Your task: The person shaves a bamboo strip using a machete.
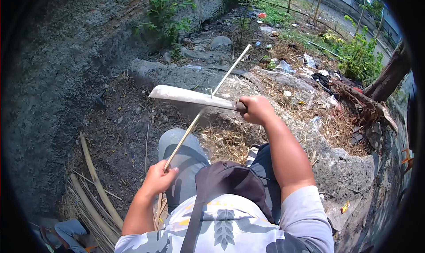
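Observation:
My right hand (pixel 256 109) is closed round the dark handle of a machete (pixel 190 96). Its broad, pale blade points left, with the flat side facing me. In my left hand (pixel 160 178), low in front of my left knee, I grip a thin, light bamboo strip (pixel 184 138). From there the strip slants up and away to the right, and the blade lies across its middle. A small curl of shaving stands at the blade's upper edge, where the two meet. Beyond the blade the strip's far end (pixel 248 47) sticks out over the ground.
Long split bamboo pieces (pixel 99 182) and thin strips lie at lower left, near another person's leg (pixel 70 233). A rough wall (pixel 48 98) rises on the left. Litter and dry grass cover the ground ahead, with a tree trunk (pixel 389 78) at right.

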`<state>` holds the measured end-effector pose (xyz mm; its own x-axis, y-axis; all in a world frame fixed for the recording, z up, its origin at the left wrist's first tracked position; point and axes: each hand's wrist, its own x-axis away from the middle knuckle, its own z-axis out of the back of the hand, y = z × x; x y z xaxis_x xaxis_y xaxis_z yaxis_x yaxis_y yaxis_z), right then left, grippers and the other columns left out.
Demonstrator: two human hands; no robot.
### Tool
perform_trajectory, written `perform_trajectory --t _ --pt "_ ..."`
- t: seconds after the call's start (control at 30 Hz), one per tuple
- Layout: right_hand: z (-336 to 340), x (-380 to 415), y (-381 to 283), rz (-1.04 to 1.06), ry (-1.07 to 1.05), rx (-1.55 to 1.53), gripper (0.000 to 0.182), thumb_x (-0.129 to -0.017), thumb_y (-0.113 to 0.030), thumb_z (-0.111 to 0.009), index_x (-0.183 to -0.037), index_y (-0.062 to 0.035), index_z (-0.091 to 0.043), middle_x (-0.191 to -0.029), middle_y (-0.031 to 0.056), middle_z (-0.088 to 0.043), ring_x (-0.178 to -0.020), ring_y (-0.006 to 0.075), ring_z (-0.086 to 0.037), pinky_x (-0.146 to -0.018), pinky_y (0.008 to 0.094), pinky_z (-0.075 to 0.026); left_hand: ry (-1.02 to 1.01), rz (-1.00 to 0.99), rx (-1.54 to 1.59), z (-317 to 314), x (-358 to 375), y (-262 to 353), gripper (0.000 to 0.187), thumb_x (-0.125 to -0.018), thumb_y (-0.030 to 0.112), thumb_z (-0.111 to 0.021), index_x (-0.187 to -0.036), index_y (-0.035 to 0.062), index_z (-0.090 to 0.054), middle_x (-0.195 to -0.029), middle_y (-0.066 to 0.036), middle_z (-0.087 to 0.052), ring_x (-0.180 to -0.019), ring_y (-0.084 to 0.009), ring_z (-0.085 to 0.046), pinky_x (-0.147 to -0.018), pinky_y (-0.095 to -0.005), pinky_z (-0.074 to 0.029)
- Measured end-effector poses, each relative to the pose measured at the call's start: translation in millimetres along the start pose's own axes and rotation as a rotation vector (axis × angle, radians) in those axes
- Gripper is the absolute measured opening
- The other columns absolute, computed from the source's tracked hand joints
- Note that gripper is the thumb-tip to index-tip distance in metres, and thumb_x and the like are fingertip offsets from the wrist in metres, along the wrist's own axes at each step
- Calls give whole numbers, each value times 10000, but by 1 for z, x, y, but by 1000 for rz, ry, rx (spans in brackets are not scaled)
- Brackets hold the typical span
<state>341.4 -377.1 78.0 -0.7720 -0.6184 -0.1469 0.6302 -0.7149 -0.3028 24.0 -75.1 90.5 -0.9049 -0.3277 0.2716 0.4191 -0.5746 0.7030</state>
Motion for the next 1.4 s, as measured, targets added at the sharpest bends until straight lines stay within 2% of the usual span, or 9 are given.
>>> perform_trajectory --t 0.1,0.23,0.33,0.47,0.7,0.83,1.03,1.23,1.4 --pt "-3 2 15 -197 56 -223 280 -838 -333 -783 -1027 -133 -730 -949 187 -748 -938 414 -711 -807 514 -561 0 15 -31 4 10 -7 327 -924 300 -771 -856 14 -627 -682 -37 -625 -623 -122 -560 -569 -343 -473" --pt "10 5 -2 -221 -41 -144 322 -882 -351 -767 -1114 -132 -726 -1024 182 -760 -990 410 -715 -867 512 -564 12 2 -15 -3 11 -14 330 -932 305 -771 -861 19 -624 -681 -28 -617 -623 -107 -554 -566 -327 -469" --pt "-2 6 -25 70 -19 -103 324 -830 -395 -809 -954 -120 -691 -900 174 -737 -911 398 -719 -785 518 -569 -8 50 38 -7 4 -5 331 -935 308 -774 -858 27 -616 -692 -22 -613 -631 -98 -548 -568 -319 -467" --pt "4 5 -27 303 -19 54 203 -756 -247 -774 -870 -129 -653 -794 140 -714 -811 391 -718 -741 520 -574 -80 35 78 -1 2 -10 328 -935 297 -780 -845 38 -600 -706 -5 -600 -649 -86 -533 -572 -311 -462" --pt "15 4 16 -317 21 -276 274 -878 -321 -751 -1072 -127 -747 -1024 205 -757 -985 405 -720 -869 517 -564 -109 77 66 26 32 -29 257 -936 225 -775 -849 69 -590 -751 58 -545 -687 -43 -468 -581 -262 -406" --pt "1 2 7 -190 51 -245 285 -884 -349 -753 -1045 -113 -740 -1007 188 -758 -982 406 -720 -868 518 -561 -57 40 63 12 24 -33 290 -933 253 -783 -849 48 -596 -732 28 -570 -665 -67 -496 -568 -292 -436" --pt "-3 12 -30 266 -16 -13 274 -718 -244 -809 -900 -127 -640 -815 152 -709 -831 389 -716 -744 520 -574 -73 72 256 8 12 -18 260 -960 251 -770 -909 62 -600 -772 59 -555 -695 -48 -475 -591 -266 -423" --pt "-7 1 -1 139 53 -32 205 -737 -210 -755 -906 -138 -666 -851 153 -711 -852 400 -708 -754 525 -570 -95 3 312 13 17 -30 258 -960 218 -773 -877 117 -551 -767 85 -505 -668 -38 -426 -570 -257 -380" --pt "-14 5 -12 141 59 -56 230 -743 -214 -762 -946 -146 -678 -862 147 -723 -862 394 -716 -750 519 -575 -36 59 260 4 9 -24 285 -962 270 -774 -880 81 -577 -759 71 -530 -680 -47 -452 -574 -262 -402"
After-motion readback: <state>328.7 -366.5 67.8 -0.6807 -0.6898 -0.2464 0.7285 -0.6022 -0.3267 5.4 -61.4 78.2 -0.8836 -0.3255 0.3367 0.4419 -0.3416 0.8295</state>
